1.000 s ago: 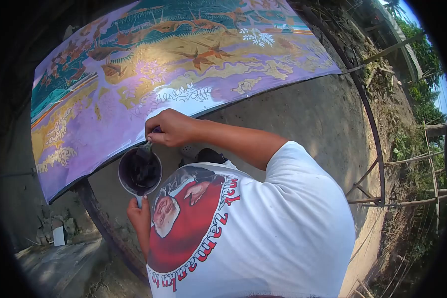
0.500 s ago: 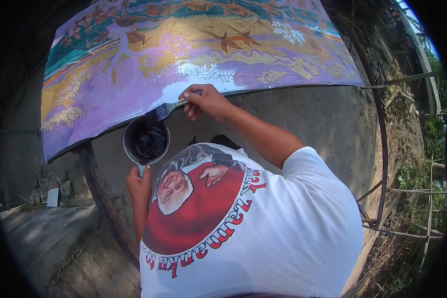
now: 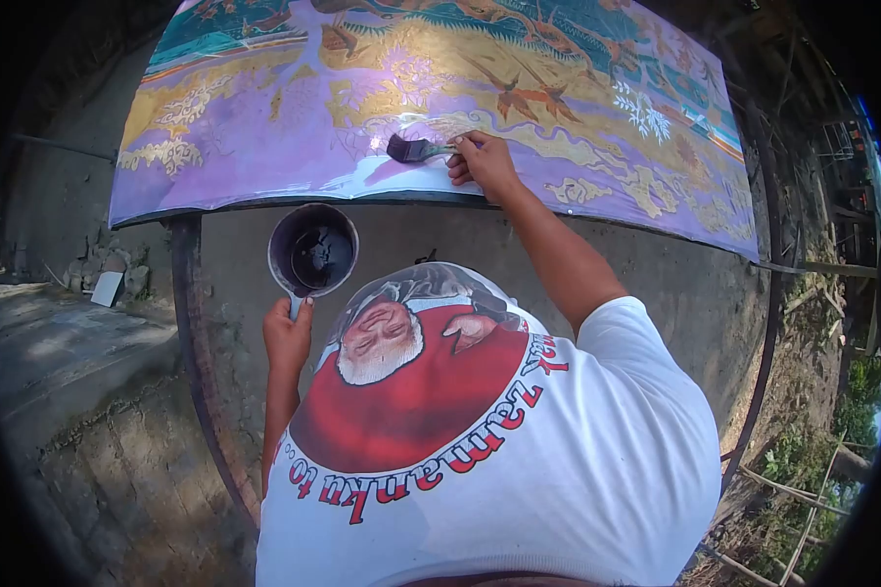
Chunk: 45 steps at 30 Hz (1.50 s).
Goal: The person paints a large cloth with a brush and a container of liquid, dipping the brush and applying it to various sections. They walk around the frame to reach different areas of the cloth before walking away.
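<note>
My right hand [image 3: 482, 166] is closed around the handle of a flat paintbrush [image 3: 413, 149]. The dark, wet bristles rest on a patterned cloth [image 3: 264, 161], over a patch that is partly white and partly freshly purple. The cloth is stretched out in front of me, with purple, ochre and teal areas and leaf and bird shapes. Lower left, my left hand [image 3: 288, 331] grips the handle of a saucepan [image 3: 277, 269] that holds dark liquid. The pan hangs just short of the cloth's near edge, its opening facing up.
Dark frame bars [image 3: 188, 293] run down at the left, and another pole [image 3: 768, 323] stands at the right. A pale slab [image 3: 107, 288] leans by rubble on the left. Bamboo poles [image 3: 803, 499] and plants [image 3: 863, 401] are at the right. Bare ground [image 3: 607, 264] lies beneath the cloth.
The paintbrush has gone from the saucepan's rim up onto the cloth, and purple now covers part of the white patch. The saucepan sits slightly lower relative to the cloth edge. My view has shifted.
</note>
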Available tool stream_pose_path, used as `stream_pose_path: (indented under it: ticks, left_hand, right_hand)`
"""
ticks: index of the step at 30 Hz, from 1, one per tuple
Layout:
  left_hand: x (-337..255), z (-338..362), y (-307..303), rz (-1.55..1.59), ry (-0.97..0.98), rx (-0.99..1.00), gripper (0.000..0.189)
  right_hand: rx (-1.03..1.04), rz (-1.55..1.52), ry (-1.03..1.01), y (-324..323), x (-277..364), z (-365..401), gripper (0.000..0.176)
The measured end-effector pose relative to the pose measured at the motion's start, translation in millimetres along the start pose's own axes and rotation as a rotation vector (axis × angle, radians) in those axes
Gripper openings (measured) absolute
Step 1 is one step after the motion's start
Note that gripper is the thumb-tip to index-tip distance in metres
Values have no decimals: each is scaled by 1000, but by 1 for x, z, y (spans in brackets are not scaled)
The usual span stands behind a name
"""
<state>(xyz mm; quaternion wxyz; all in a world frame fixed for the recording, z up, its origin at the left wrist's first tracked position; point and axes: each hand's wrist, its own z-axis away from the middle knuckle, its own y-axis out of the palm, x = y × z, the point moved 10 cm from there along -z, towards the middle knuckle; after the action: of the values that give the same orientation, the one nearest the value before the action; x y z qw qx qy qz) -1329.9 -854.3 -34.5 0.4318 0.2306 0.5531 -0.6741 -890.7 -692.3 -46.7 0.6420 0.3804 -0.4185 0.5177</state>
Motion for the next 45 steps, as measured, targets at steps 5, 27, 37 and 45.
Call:
stream_pose_path:
  ticks: [5,27,37,45]
  left_hand:
    - [-10,14,7,8,-21,-36,36]
    - [24,39,32,130,15,-4,38]
    - [-1,32,58,140,105,66,42]
    - [-83,39,84,-50,207,129,43]
  right_hand:
    - [41,37,14,-33,2,-17,26]
    - [338,119,-15,73,29,-7,29]
    - [-48,743,-382,-90,132,70,26]
    - [600,792,-703,88,81,143,16]
